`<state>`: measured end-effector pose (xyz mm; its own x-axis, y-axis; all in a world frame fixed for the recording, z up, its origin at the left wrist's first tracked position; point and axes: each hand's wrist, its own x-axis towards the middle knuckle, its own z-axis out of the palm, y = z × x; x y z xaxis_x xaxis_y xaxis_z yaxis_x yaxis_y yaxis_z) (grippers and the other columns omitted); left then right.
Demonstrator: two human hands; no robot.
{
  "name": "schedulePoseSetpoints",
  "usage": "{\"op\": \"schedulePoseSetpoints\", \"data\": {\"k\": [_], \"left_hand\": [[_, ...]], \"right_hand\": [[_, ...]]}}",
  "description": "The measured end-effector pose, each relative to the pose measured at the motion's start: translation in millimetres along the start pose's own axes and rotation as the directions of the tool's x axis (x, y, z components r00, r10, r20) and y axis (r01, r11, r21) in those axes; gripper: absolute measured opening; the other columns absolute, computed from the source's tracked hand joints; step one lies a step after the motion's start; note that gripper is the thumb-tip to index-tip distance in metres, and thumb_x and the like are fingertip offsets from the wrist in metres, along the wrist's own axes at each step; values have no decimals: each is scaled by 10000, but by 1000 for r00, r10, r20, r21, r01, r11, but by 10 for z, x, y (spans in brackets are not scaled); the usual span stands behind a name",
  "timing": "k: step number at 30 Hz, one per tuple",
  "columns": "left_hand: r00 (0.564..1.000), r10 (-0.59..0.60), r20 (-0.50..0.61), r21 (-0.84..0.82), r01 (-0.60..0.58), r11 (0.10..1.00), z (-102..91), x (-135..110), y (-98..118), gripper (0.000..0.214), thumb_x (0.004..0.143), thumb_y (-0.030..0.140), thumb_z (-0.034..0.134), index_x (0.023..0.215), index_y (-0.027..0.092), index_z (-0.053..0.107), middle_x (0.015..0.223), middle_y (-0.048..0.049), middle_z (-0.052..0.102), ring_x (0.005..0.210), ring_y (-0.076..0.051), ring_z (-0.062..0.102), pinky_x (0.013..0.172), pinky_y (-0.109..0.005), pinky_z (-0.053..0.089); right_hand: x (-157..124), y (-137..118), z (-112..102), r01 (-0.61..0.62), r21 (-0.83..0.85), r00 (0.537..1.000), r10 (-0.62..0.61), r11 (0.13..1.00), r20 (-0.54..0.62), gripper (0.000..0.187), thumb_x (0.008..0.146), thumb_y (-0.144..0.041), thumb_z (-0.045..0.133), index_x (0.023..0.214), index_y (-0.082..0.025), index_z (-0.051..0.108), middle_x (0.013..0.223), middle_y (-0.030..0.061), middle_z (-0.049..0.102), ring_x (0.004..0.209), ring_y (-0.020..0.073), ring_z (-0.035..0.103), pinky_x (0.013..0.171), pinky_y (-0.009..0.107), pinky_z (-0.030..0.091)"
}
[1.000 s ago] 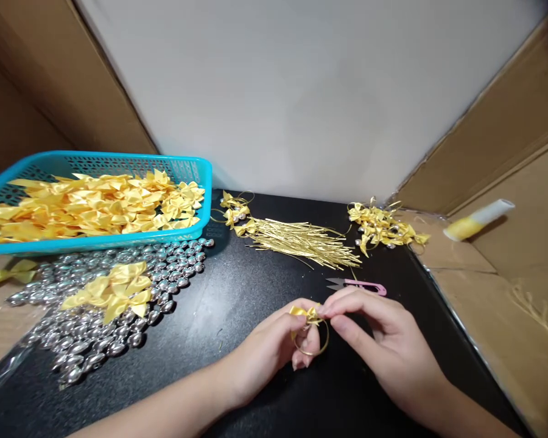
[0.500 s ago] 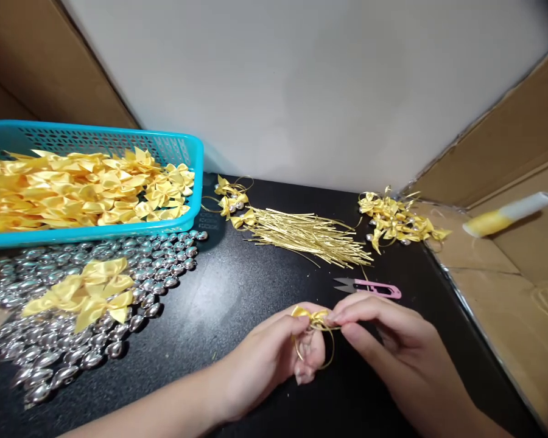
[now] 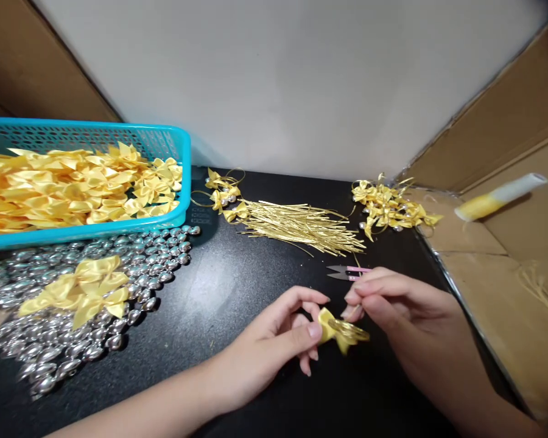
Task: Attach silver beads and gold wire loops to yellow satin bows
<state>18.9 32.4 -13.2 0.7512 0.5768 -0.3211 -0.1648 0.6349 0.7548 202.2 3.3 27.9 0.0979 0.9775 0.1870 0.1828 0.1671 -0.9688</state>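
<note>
My left hand pinches a small yellow satin bow between thumb and fingers, low over the black table. A thin gold wire loop sticks out of the bow to the right. My right hand is closed in a pinch on the end of that wire, just right of the bow. Pink thread snips lie on the table right behind my right fingers.
A turquoise basket of yellow bows stands at far left. Silver beads with loose bows spread before it. Gold wire strands and finished bows lie at the back. Cardboard walls flank both sides; a white-yellow tube lies right.
The bow has dropped lower and turned sideways in my left fingers. The round wire loop has flattened out to the right, and my right hand pulled slightly right and away.
</note>
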Motion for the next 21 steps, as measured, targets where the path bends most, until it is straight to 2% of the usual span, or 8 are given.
{"op": "schedulePoseSetpoints", "data": {"k": [5,9,14,18,21], "left_hand": [[999,34,-2,88,-34,996,46,-4,10,364,837,396,662,1111,200,525,868,3,534,685,-101,555,574,-225,482],[1000,20,2,117,-20,993,59,11,12,348,817,328,693,1102,198,542,823,20,530,666,-80,516,565,-196,483],[999,-3,-43,125,9,992,71,26,-2,287,818,351,689,1001,164,573,739,33,553,594,-64,518,543,-186,472],[997,-15,-73,90,21,996,79,32,-10,284,863,406,629,953,141,581,753,-10,648,563,-70,563,563,-208,473],[996,-12,-85,52,17,998,79,34,-2,283,849,394,651,931,130,592,778,-37,686,584,-88,606,597,-225,484]], "right_hand": [[10,1,33,-6,57,1000,5,998,8,77,824,-223,704,830,-284,751,673,-13,717,713,138,692,662,246,582],[-3,-3,57,-62,86,998,60,994,21,54,822,-237,705,813,-268,748,686,-11,722,643,125,689,614,234,581],[-21,-6,95,-122,91,993,121,988,10,54,804,-286,718,789,-244,747,690,1,731,637,134,695,589,234,592],[-27,-21,105,-138,73,990,139,988,-10,42,786,-282,733,775,-244,744,683,0,731,649,142,702,583,233,594],[-18,-24,90,-140,70,990,141,988,-21,20,784,-255,735,797,-257,750,740,2,744,678,139,713,633,242,604]]}}
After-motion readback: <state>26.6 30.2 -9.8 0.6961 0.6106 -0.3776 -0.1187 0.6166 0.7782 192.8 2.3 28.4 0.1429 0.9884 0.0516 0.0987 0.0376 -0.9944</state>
